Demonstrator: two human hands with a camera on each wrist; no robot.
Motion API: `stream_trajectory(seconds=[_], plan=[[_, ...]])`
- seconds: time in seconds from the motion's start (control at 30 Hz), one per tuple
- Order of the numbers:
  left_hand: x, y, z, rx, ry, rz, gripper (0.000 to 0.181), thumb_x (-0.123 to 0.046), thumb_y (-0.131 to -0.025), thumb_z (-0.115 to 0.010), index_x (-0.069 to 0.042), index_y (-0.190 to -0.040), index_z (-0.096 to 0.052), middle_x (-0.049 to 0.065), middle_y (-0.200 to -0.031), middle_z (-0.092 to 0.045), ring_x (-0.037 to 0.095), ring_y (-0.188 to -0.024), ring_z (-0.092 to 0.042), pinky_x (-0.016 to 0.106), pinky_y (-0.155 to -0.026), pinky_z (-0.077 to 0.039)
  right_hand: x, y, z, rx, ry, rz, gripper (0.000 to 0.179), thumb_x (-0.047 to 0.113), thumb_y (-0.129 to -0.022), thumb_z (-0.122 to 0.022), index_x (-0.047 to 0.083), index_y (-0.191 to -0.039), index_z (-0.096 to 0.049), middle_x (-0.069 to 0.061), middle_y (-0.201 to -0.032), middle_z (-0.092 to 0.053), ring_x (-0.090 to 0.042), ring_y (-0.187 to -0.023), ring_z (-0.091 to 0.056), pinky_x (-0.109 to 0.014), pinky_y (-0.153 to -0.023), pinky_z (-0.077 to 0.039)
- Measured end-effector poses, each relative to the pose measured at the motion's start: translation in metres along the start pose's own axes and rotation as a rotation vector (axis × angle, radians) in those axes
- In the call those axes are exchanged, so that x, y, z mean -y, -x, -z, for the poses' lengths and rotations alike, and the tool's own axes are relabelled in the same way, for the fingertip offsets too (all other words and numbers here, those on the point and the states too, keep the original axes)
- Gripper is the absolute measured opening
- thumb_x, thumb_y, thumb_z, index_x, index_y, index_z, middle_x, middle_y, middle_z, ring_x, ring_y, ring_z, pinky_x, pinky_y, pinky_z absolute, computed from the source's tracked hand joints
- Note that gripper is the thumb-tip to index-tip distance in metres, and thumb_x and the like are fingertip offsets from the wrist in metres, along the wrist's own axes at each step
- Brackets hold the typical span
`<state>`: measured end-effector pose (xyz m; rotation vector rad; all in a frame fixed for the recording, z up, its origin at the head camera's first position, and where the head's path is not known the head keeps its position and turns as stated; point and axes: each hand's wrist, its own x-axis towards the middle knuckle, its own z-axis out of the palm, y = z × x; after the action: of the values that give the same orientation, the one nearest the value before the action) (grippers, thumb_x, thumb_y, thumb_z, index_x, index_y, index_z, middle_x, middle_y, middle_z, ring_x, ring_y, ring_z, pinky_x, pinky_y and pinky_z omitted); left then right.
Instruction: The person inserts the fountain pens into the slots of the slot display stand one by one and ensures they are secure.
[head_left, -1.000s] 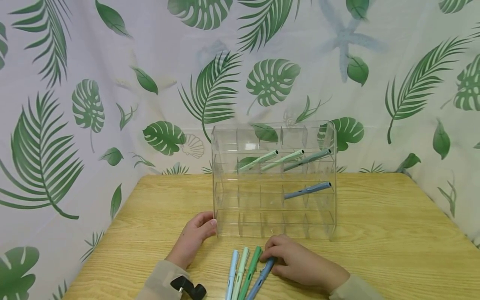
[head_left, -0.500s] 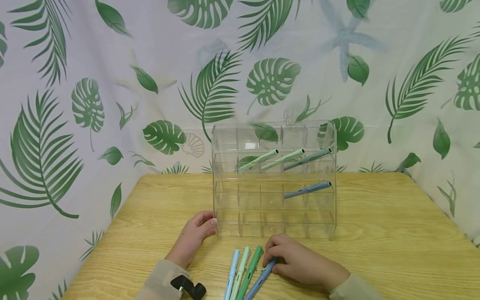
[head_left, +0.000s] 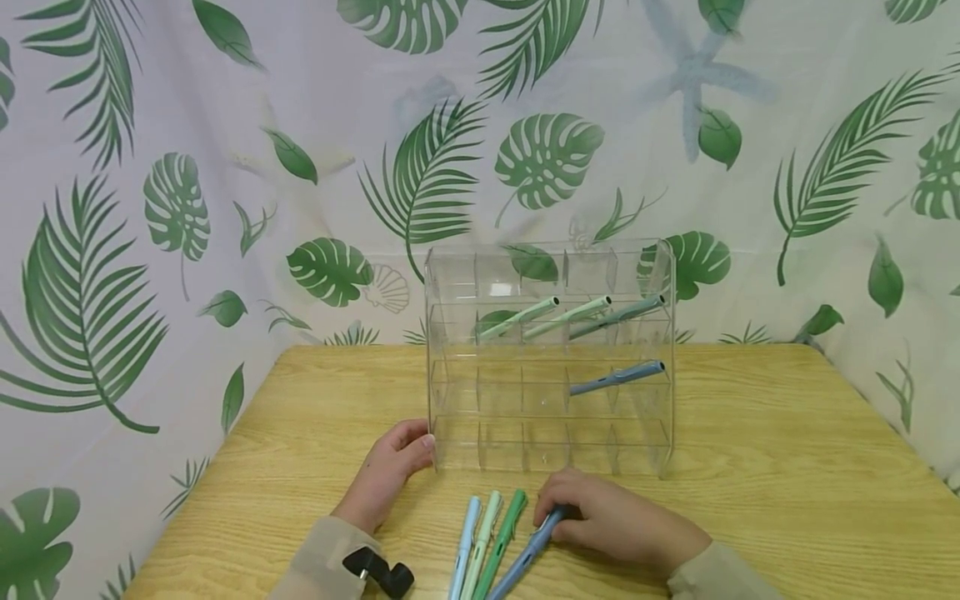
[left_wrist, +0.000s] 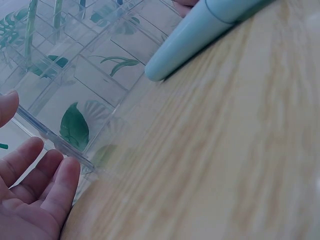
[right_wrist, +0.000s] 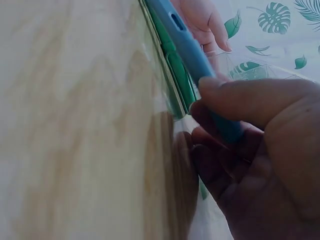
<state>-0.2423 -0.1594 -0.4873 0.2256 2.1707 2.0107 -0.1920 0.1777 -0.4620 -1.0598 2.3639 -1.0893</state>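
Observation:
My right hand [head_left: 600, 518] pinches the capped end of a dark blue pen [head_left: 528, 554] between thumb and fingers, low over the table. In the right wrist view the blue pen [right_wrist: 192, 52] slants away from the fingers. Beside it lie a green pen [head_left: 501, 542], a pale green pen [head_left: 482, 542] and a light blue pen [head_left: 464, 546]. My left hand [head_left: 390, 468] holds the lower left side of a clear acrylic pen rack [head_left: 500, 433], thumb in front and fingers behind. The left wrist view shows that side panel between thumb and fingers.
In the rack, two pale green pens [head_left: 573, 317] and a grey-green pen [head_left: 618, 317] lie in an upper tier; a blue pen [head_left: 618, 377] lies lower. The wooden table [head_left: 787, 467] meets a leaf-print cloth [head_left: 300, 200] behind. A black clip [head_left: 377, 572] sits at the left sleeve.
My right hand has shifted slightly right, drawing the dark blue pen's capped end away from the green pen. The left hand stays at the rack's side.

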Motion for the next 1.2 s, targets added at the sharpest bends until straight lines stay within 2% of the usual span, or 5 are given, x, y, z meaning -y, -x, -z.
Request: stream_trajectory(seconds=[0.17,0.33,0.73,0.93,1.2], plan=[[0.000,-0.001,0.000,0.001,-0.004,-0.012,0.056,-0.037,-0.102,-0.063,-0.001,-0.143,-0.052,0.018,-0.142,-0.054,0.031,-0.127,-0.055,0.042,-0.104,-0.050,0.000,0.002,0.002,-0.005,-0.078,-0.047,0.011,0.030,-0.101,-0.065,0.032,-0.110,-0.070,0.012,-0.110,-0.064,-0.013,-0.099,-0.057,-0.030,-0.084,-0.051],[0.000,-0.002,0.000,-0.002,-0.008,-0.013,0.054,-0.036,-0.102,-0.062,-0.002,-0.143,-0.053,0.017,-0.142,-0.054,0.030,-0.127,-0.055,0.042,-0.104,-0.050,0.001,0.003,0.004,-0.005,-0.215,-0.077,0.013,0.027,-0.100,-0.067,0.024,-0.112,-0.070,0.004,-0.110,-0.066,-0.017,-0.097,-0.059,-0.031,-0.083,-0.053],[-0.002,-0.002,0.000,-0.006,-0.007,-0.003,0.054,-0.035,-0.102,-0.063,-0.001,-0.142,-0.053,0.016,-0.141,-0.054,0.030,-0.126,-0.056,0.041,-0.103,-0.050,0.007,-0.001,0.009,-0.063,-0.358,-0.014,0.022,0.015,-0.102,-0.062,0.001,-0.119,-0.062,-0.012,-0.112,-0.064,-0.015,-0.091,-0.059,-0.028,-0.080,-0.055],[0.000,-0.002,0.000,-0.002,-0.004,-0.015,0.055,-0.035,-0.102,-0.063,0.000,-0.142,-0.052,0.019,-0.142,-0.054,0.032,-0.127,-0.055,0.041,-0.103,-0.051,0.010,-0.002,0.013,-0.096,-0.418,-0.053,0.031,0.016,-0.103,-0.062,-0.001,-0.128,-0.057,-0.024,-0.122,-0.057,-0.020,-0.094,-0.060,-0.033,-0.083,-0.057],[-0.001,0.000,0.000,-0.003,0.002,-0.004,0.055,-0.035,-0.102,-0.063,0.000,-0.143,-0.052,0.019,-0.142,-0.053,0.032,-0.127,-0.055,0.041,-0.104,-0.050,0.018,-0.003,0.018,-0.140,-0.458,-0.062,0.033,0.017,-0.103,-0.062,0.001,-0.132,-0.058,-0.021,-0.116,-0.061,-0.028,-0.101,-0.063,-0.047,-0.089,-0.056]])
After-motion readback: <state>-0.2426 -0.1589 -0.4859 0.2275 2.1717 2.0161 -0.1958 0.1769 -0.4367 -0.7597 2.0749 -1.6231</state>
